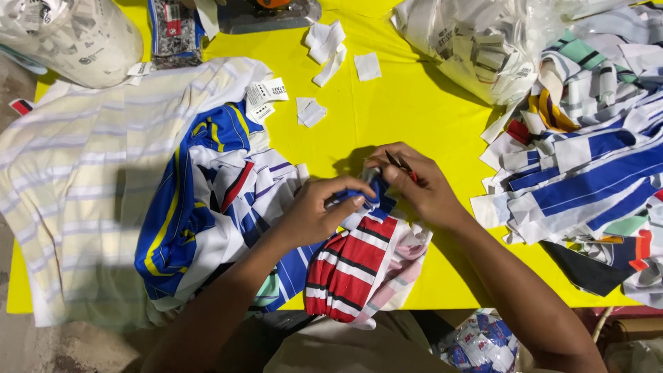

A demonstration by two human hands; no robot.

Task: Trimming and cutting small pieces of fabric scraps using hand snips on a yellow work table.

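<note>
My left hand (319,211) pinches the blue edge of a folded striped garment (356,266), red, white and black, that lies at the front of the yellow table (407,110). My right hand (421,186) presses on the same blue edge and holds a small dark tool with a red tip (402,166) between its fingers. The two hands almost touch over the blue collar part.
A pile of blue, yellow and white garments (200,207) lies left of my hands on a pale striped shirt (76,179). Striped fabric pieces (594,166) heap up at the right. Clear bags of white labels (476,41) and loose paper labels (314,110) sit at the back.
</note>
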